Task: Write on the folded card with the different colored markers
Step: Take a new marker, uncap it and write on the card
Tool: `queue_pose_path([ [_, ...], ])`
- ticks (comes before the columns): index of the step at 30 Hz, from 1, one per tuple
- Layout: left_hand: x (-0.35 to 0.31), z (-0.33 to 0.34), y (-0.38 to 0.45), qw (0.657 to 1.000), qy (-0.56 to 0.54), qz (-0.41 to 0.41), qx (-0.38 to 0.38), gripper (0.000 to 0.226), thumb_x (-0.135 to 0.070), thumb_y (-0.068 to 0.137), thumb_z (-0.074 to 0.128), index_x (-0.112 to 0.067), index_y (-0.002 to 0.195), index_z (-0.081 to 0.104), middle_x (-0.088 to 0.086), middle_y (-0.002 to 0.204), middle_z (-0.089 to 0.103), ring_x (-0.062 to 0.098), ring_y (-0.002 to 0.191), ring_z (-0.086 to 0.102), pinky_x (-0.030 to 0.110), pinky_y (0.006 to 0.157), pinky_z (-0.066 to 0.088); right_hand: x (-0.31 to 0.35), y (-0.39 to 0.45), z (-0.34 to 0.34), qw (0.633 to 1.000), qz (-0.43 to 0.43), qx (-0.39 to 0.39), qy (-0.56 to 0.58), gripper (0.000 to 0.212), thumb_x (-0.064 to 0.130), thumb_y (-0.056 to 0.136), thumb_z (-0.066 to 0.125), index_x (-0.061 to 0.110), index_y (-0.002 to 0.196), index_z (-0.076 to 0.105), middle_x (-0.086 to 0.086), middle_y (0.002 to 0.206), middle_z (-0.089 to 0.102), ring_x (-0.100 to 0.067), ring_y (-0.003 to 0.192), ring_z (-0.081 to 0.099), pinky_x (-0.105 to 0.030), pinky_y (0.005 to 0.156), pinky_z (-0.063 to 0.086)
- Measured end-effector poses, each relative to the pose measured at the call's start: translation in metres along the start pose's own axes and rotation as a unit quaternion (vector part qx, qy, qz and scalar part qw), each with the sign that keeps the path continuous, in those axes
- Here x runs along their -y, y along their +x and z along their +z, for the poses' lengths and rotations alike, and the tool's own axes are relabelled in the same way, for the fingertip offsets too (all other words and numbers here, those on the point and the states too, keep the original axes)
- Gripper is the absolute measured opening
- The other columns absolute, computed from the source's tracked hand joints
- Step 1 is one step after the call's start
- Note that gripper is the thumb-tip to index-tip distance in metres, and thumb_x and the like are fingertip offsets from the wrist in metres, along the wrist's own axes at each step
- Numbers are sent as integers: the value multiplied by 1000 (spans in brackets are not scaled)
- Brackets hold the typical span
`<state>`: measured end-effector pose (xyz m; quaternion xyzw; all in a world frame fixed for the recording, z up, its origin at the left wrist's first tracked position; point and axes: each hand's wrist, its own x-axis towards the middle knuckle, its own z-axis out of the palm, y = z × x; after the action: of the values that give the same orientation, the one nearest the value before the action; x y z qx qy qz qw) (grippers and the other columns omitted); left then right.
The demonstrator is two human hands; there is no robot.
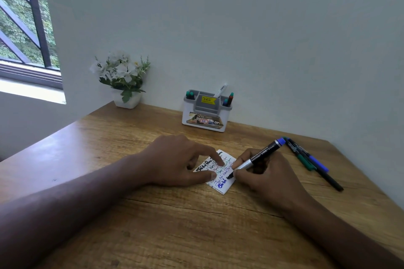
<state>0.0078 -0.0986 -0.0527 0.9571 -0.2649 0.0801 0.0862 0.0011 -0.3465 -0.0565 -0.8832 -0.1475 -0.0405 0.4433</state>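
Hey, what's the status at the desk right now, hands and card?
Left hand pins the folded card flat. Right hand grips the blue-capped marker, tip on card. Spare markers lie aside, nothing blocking.

card (pixel 219 176) on table (pixel 153 225), holder (pixel 206 111) behind, loose markers (pixel 310 162) right

On a wooden table (pixel 175 225), the left hand (pixel 177 159) pressed its forefinger and thumb on a small white folded card (pixel 220 183) covered in black, green and blue writing, while the right hand (pixel 262 172) gripped a black marker (pixel 260 157) with a blue end, its tip touching the card's right edge. Loose markers (pixel 310 162), perhaps three, lay just right of that hand. By the wall stood a pen holder (pixel 206 111) and a flower pot (pixel 125 78).
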Motion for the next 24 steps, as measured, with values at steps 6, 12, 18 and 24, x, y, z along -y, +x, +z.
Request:
queue_pose_path([
  [6, 1, 0, 0, 1000, -1, 0, 3, 50, -77, 96, 47, -64, 144, 45, -14, 68, 54, 4, 63, 52, 22, 58, 34, -2, 1, 2, 1000, 9, -9, -9, 14, 36, 80, 83, 28, 89, 78, 10, 88, 79, -3, 82, 72, -26, 70, 60],
  [12, 1, 1, 0, 1000, -1, 2, 0, 50, -76, 96, 48, -63, 144, 46, -13, 66, 55, 4, 63, 53, 22, 58, 35, -1, 0, 1, 1000, 4, -3, -1, 8, 30, 81, 82, 23, 84, 78, 11, 83, 79, -2, 73, 71, -19, 61, 55],
  [18, 2, 0, 0, 1000, 0, 2, 1, 52, -77, 96, 47, -62, 145, 46, -13, 70, 57, 4, 64, 54, 23, 58, 35, -1, 1, 0, 1000, 4, -6, 10, 6, 27, 80, 81, 22, 83, 78, 9, 80, 79, 1, 66, 69, -17, 59, 52],
  [24, 3, 1, 0, 1000, -1, 4, -6, 50, -79, 95, 46, -64, 143, 45, -12, 69, 58, 3, 64, 55, 24, 59, 36, -1, 2, 0, 1000, 4, -9, 3, 4, 26, 81, 81, 24, 82, 78, 8, 81, 80, 3, 65, 68, -18, 59, 51],
])
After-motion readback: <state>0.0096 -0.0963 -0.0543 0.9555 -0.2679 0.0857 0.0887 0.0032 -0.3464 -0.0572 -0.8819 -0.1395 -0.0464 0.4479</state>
